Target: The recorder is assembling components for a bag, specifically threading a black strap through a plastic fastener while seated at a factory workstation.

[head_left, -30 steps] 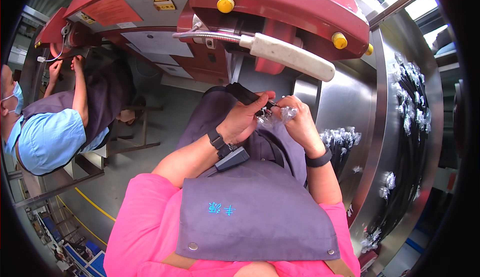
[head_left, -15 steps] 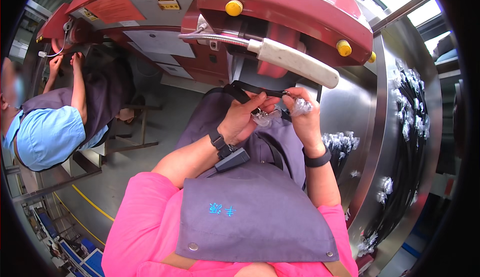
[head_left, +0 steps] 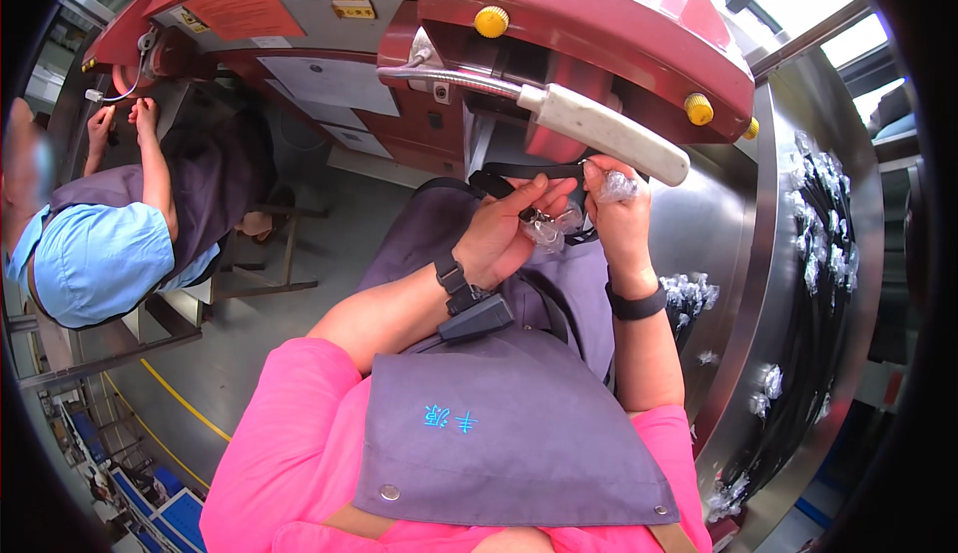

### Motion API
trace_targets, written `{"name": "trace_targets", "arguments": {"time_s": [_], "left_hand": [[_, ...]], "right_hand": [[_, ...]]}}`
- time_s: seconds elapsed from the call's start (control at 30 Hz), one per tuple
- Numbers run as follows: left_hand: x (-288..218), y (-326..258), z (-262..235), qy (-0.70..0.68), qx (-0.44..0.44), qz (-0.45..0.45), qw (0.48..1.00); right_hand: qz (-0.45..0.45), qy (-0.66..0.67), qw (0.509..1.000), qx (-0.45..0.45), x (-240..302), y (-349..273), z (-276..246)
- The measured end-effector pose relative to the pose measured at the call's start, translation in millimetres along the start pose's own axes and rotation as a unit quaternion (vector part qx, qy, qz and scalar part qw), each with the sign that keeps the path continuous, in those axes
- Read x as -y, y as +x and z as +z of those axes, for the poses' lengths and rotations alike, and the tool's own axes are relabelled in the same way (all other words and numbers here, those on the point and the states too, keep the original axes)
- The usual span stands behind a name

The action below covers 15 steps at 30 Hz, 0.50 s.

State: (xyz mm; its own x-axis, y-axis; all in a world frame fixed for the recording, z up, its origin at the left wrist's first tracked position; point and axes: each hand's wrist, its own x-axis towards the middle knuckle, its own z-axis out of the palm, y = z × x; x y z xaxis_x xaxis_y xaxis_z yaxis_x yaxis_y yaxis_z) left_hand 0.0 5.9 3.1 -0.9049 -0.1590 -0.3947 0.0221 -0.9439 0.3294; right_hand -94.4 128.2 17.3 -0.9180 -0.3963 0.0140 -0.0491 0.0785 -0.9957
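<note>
A black belt-like strap stretches between my hands, just under a pinkish-red wheel of the red machine. My left hand holds one part, with a metal fitting and crumpled clear plastic lying against its fingers. Closed around the strap's other end is my right hand, where another tuft of clear wrap sticks out. The strap's contact with the wheel cannot be made out.
A pale handle-like bar on the red machine juts above my right hand. To the right, a steel tray holds several black straps with plastic-wrapped ends. A co-worker sits at another machine on the left.
The machine and tray sit slightly further right in view. My right hand has closed further and turned, and the strap between my hands is straighter.
</note>
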Motion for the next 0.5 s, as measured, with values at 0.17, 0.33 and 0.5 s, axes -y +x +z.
{"name": "trace_targets", "arguments": {"time_s": [0.17,0.33,0.5], "left_hand": [[1,1,-1,-0.002,-0.002,0.004,1.000],[1,2,-3,-0.008,0.002,0.003,1.000],[1,4,-7,0.001,0.005,0.004,1.000]], "right_hand": [[0.011,-0.017,1.000,0.017,-7,6,-3],[0.029,0.000,0.999,0.027,-5,8,-3],[0.035,0.011,0.999,0.033,-8,12,-3]]}}
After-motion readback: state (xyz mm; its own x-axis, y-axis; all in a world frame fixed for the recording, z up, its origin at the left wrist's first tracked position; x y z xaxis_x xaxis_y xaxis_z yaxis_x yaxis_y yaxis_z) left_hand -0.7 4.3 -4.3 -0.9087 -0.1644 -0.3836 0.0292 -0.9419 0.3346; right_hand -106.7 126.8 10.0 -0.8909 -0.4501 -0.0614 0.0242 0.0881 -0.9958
